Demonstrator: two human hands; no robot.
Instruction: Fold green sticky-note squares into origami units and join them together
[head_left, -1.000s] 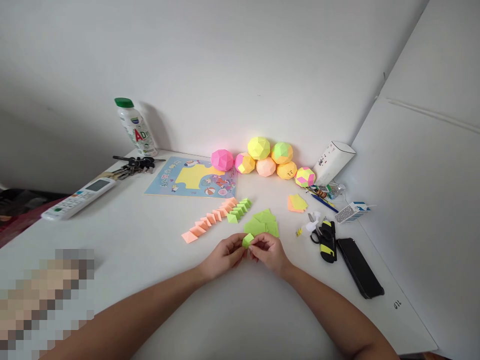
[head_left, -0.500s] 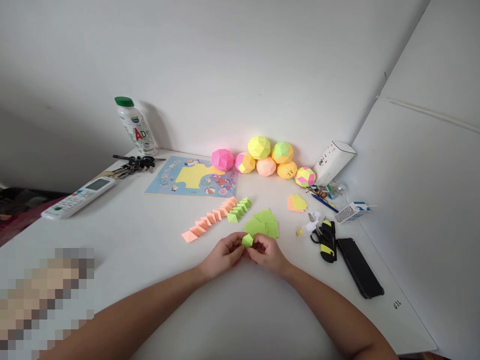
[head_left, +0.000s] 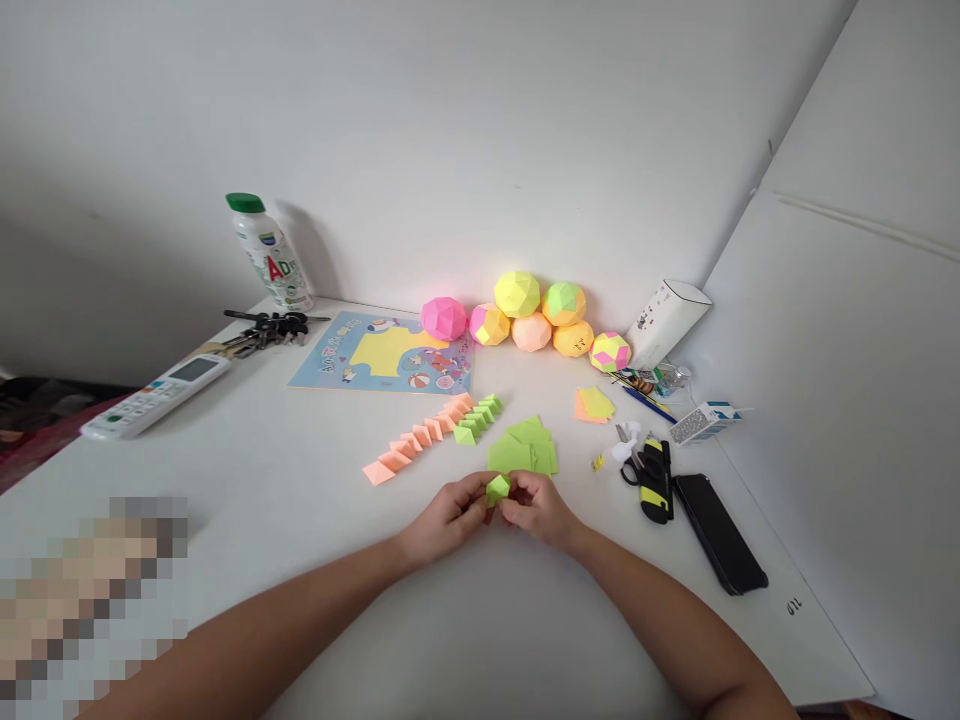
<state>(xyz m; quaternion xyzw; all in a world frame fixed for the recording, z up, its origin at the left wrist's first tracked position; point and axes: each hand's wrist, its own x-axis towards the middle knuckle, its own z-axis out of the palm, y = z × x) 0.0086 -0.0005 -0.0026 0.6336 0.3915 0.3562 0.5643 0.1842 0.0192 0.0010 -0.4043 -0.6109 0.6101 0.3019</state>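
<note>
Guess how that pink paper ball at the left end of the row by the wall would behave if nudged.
The pink paper ball is faceted folded paper, so probably very light and easy to shift. Its flat facets would likely make it rock and settle rather than roll far. It sits close beside the pink-and-yellow ball, so a push rightward would probably bump that one. Paper walls could dent under a firm pinch.

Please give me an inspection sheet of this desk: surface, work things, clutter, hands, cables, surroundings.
Surface: white table, in a corner.
Work things: small green paper pinched between both hands; green sheets just behind; row of folded orange and green units.
Clutter: paper balls, puzzle board, bottle, keys, remote, scissors, phone, small box.
Hands: left hand and right hand, fingers closed on the paper.
Cables: nothing seen.
Surroundings: white walls.
</note>
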